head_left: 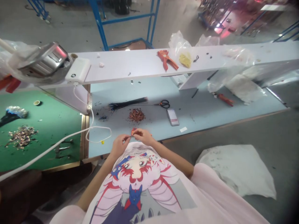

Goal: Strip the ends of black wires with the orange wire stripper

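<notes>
My left hand (121, 144) and my right hand (143, 136) meet at the bench's front edge, close to my shirt. The fingers of both are pinched together, fingertips nearly touching. Whatever lies between them is too small to make out. Just behind the fingertips shows a red-orange object (133, 130), mostly hidden by my right hand. Beyond it is a pile of small copper-coloured pieces (137, 115). A bundle of black wires (128, 103) lies past the pile, with black-handled scissors (164, 104) to its right.
A phone (173, 117) and white label (183, 129) lie right of the pile. A white cable (70, 136) crosses the left side. The raised shelf (126, 63) holds red wire strippers (167, 59), plastic bags and a white power bank (78, 70). Red-handled pliers (225, 99) lie far right.
</notes>
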A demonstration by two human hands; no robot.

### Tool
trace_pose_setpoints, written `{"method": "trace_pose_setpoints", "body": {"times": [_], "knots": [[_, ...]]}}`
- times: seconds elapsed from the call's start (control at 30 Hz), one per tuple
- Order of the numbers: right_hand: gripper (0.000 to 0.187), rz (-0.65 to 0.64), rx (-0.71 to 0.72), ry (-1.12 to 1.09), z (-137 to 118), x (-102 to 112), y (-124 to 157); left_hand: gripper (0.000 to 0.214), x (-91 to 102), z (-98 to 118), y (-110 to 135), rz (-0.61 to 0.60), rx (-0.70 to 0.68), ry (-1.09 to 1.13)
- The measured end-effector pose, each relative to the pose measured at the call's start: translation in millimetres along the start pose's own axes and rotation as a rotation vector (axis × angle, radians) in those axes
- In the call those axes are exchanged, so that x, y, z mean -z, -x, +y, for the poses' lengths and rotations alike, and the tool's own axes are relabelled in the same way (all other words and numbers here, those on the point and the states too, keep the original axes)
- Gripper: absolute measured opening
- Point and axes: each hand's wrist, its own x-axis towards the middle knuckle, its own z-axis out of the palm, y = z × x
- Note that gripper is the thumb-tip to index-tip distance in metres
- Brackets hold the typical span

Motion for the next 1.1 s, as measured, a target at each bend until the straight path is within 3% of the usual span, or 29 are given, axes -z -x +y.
{"method": "trace_pose_setpoints", "body": {"times": [0.13,0.27,0.5,0.73,1.1], "knots": [[0.018,0.06,0.067,-0.126,-25,3,7,0.02,6.0,18,0,0.078,-0.01,0.228],[0.016,0.094,0.13,-0.151,-44,5,12,0.018,11.5,26,2,0.073,-0.017,0.316],[0.008,0.026,0.329,0.179,-59,7,21,0.018,16.8,30,7,0.025,0.025,0.378],[0.006,0.02,0.296,0.183,-59,1,21,0.016,22.0,38,11,-0.1,0.046,0.417],[0.011,0.043,0.277,0.171,-61,0,17,0.016,22.7,36,10,-0.032,0.054,0.446]]}}
